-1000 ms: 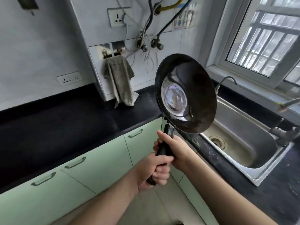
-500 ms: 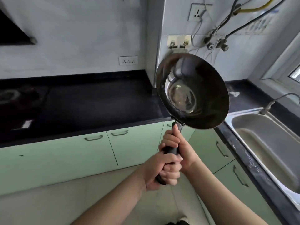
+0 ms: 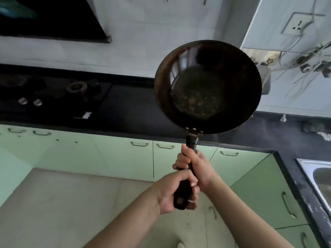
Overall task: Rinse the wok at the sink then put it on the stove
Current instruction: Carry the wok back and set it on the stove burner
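Note:
A dark round wok (image 3: 207, 86) with a black handle is held up in the air over the black counter, its inside facing me. My left hand (image 3: 172, 192) grips the lower end of the handle. My right hand (image 3: 195, 165) grips the handle just above it, nearer the bowl. The stove (image 3: 59, 93), a black glass hob with a burner ring and two knobs, lies on the counter to the left of the wok. Only a corner of the steel sink (image 3: 320, 174) shows at the right edge.
Light green cabinets (image 3: 107, 154) with metal handles run under the black counter (image 3: 136, 111), which turns a corner at the right. A dark range hood (image 3: 48, 17) hangs above the stove. Sockets and loose cables (image 3: 304, 65) hang on the right wall. Beige floor lies below.
The view has swung left, away from the sink and towards the stove. The wok has travelled with both hands and is tilted flatter; the window is out of sight.

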A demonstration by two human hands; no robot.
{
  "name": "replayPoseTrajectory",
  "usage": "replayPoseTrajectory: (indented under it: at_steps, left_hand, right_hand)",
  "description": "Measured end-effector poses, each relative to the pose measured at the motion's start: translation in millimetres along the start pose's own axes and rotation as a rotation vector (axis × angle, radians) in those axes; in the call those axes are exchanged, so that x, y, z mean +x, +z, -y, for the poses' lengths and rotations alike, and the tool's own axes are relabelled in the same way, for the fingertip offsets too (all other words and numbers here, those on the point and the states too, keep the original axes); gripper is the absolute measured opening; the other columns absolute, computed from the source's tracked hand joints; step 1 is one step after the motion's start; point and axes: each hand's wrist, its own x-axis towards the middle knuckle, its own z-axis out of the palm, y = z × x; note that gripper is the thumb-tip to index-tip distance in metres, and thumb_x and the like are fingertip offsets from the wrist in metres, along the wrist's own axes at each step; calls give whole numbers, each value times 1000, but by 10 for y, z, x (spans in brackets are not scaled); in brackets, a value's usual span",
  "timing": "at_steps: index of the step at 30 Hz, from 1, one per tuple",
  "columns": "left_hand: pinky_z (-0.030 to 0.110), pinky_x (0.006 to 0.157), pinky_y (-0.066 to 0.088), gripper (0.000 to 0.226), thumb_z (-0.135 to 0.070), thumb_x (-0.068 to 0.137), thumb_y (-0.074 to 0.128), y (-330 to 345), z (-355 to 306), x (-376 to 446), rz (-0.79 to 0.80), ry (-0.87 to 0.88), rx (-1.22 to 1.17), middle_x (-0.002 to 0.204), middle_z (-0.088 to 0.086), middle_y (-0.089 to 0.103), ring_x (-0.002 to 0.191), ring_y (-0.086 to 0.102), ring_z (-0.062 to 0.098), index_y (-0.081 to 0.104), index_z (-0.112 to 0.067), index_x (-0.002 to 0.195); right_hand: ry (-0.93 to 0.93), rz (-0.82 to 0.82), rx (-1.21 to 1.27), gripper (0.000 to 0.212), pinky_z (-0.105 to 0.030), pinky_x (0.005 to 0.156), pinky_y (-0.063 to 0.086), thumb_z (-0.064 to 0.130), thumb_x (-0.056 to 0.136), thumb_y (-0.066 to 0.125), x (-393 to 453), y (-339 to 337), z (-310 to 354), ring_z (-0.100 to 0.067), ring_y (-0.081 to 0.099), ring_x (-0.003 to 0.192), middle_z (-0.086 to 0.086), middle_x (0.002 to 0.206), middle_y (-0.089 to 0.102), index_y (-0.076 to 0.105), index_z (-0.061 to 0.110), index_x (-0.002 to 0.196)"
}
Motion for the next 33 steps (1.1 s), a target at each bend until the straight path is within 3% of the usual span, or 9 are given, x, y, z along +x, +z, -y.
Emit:
replayPoseTrajectory:
  at_steps: [5, 10, 15, 17, 24, 33]
  left_hand:
    - [19, 39, 17, 26, -11, 79, 46, 14, -82, -14, -184, 65, -71, 51, -4, 29, 36, 24, 10, 39, -19, 55]
    - [18, 33, 16, 31, -8, 84, 39, -23, -75, -55, -202, 180, -171, 48, -6, 19, 34, 16, 6, 32, -20, 57]
    - [15, 31, 17, 26, -12, 82, 47, -120, -10, -123, -204, 256, -230, 46, -7, 20, 32, 17, 4, 33, -19, 62]
    - [13, 32, 18, 24, -13, 83, 48, -168, 33, -167, -205, 277, -250, 46, -7, 21, 32, 18, 3, 36, -19, 63]
    - [10, 33, 17, 22, -11, 81, 47, -393, 209, -406, -252, 362, -321, 43, -7, 25, 30, 19, 3, 37, -19, 63]
    - [11, 33, 18, 25, -12, 83, 44, -1039, 577, -1038, -235, 460, -459, 42, -8, 26, 30, 20, 3, 36, -19, 60]
  right_hand:
    - [125, 86, 33, 42, -25, 54, 47, 25, 98, 50, 197, 121, 57, -8, 36, 46, 4, 53, 29, 35, 17, 60]
    - [282, 210, 174, 37, -22, 51, 46, 23, 95, 53, 388, 156, 31, -10, 43, 47, 3, 54, 37, 39, 16, 62]
    - [516, 355, 309, 28, -24, 62, 51, 24, 92, 54, 548, 182, -21, -15, 56, 58, -1, 65, 49, 52, 11, 68]
    - [570, 349, 256, 29, -25, 63, 52, 24, 92, 53, 604, 230, -5, -16, 59, 61, -3, 67, 52, 56, 10, 66]
    - [842, 219, 222, 42, -18, 41, 32, 18, 84, 60, 772, 710, -247, -7, 30, 38, 9, 47, 28, 33, 20, 53]
    - [900, 272, 94, 41, -19, 37, 30, 12, 83, 56, 737, 1550, -973, -6, 26, 33, 11, 45, 24, 28, 23, 55]
